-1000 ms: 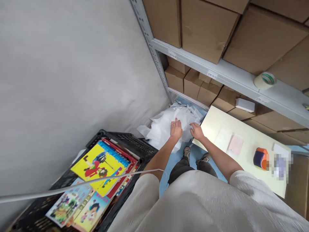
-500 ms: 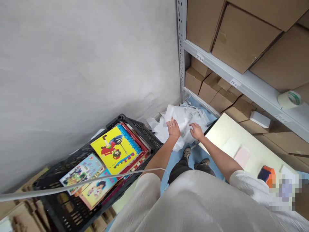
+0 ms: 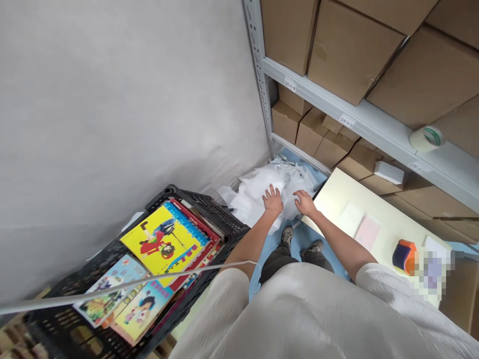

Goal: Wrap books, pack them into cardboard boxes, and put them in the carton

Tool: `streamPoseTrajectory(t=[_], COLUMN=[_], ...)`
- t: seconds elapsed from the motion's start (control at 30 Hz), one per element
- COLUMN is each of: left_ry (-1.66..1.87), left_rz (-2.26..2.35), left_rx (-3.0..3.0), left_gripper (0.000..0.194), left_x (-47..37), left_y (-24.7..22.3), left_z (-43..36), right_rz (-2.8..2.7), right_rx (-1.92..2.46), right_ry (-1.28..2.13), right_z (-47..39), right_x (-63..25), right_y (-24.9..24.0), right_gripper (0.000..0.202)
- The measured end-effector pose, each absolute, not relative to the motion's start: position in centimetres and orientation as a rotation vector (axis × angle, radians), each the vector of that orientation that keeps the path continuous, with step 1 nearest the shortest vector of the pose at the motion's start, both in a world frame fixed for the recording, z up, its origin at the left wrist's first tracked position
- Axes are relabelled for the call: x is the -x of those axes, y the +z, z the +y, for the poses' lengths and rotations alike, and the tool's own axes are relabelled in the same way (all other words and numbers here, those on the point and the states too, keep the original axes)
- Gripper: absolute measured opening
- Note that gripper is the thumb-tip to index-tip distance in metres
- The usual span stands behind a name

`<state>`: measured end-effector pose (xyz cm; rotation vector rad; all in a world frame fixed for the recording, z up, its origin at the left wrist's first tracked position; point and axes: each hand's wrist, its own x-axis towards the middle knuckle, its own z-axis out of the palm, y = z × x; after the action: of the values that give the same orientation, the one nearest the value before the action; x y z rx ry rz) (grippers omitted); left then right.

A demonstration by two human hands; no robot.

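Note:
My left hand (image 3: 273,200) is held out with its fingers spread, nothing in it, over a heap of white paper (image 3: 249,197) on the floor. To its right, my right hand (image 3: 304,203) has its fingers apart and slightly bent, also holding nothing, close to the near corner of a pale table (image 3: 342,192). On the left stands a black crate (image 3: 202,197) with a yellow picture book (image 3: 164,239), a light blue book (image 3: 112,289) and other books in it.
A metal shelf (image 3: 322,102) with cardboard boxes (image 3: 352,50) and a tape roll (image 3: 425,138) rises at the right. An orange and dark blue object (image 3: 404,257) lies on the table. A white cord (image 3: 164,275) crosses the crate. A grey wall (image 3: 130,99) fills the left.
The white sheet near my left hand has dropped onto the heap. My left hand has moved slightly right, its fingers now more spread. The view has shifted, so the shelf and crate appear further left.

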<state>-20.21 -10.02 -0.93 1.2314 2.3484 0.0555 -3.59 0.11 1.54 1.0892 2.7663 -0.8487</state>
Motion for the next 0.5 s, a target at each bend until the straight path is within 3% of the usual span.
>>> streamPoseTrajectory(t=[0.5], left_ry=[0.034], left_rz=[1.858], left_rx=[-1.911], left_gripper=[0.079], left_x=[4.7], left_y=[3.4], left_z=[-0.1], right_rz=[2.593], right_rx=[-1.811], right_ry=[-0.861], right_z=[1.9], right_x=[-13.6], right_y=[4.1], right_gripper=[0.041])
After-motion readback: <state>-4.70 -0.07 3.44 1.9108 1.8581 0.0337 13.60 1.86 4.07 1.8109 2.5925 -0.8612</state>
